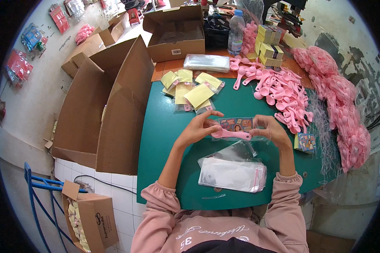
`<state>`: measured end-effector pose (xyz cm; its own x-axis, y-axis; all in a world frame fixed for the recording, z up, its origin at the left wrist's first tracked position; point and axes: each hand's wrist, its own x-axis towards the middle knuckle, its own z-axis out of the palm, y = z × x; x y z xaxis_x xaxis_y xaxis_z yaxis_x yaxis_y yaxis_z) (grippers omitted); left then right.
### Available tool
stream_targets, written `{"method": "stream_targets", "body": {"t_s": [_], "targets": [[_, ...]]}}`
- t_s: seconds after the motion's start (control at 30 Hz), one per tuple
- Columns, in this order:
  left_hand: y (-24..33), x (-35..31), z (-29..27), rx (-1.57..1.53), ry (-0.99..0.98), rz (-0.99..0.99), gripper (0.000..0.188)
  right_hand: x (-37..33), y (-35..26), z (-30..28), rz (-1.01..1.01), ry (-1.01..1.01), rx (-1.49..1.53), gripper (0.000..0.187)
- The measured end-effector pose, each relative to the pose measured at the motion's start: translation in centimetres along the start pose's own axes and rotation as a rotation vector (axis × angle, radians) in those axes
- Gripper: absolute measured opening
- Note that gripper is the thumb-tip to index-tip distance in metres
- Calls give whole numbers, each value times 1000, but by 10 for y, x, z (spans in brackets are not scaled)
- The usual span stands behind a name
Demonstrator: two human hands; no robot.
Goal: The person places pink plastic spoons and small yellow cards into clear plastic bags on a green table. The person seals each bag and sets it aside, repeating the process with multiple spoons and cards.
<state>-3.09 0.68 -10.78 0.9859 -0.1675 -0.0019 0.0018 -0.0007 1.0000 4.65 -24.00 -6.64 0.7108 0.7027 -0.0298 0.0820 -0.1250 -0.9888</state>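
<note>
Over a green table [160,139], my left hand [198,128] and my right hand [271,128] together hold a clear plastic sleeve with a pink spoon [232,134] and a colourful printed card [236,124] inside it. The left fingers pinch the spoon's bowl end, the right fingers grip the handle end. Below my hands lies a stack of empty clear bags [233,173]. A heap of loose pink spoons [283,90] covers the table to the right. Finished packs with yellow backs [193,90] lie beyond my hands.
A big open cardboard box [109,105] stands at the table's left edge, another open box [177,36] at the back. A water bottle [236,31], stacked small boxes [269,48], bagged pink spoons [346,109], a card pile [306,141] and a blue chair [38,189] surround the table.
</note>
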Motion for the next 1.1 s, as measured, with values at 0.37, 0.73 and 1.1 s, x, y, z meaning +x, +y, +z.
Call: {"method": "stream_targets", "body": {"t_s": [0.37, 0.73, 1.1], "targets": [[-15, 1, 26, 188, 276, 94, 41, 5, 24, 6, -123, 244, -111, 14], [-9, -30, 43, -402, 113, -302, 63, -3, 5, 53, -377, -38, -548, 33], [8, -47, 37, -378, 80, -392, 70, -6, 16, 80, -407, -102, -682, 19]]}}
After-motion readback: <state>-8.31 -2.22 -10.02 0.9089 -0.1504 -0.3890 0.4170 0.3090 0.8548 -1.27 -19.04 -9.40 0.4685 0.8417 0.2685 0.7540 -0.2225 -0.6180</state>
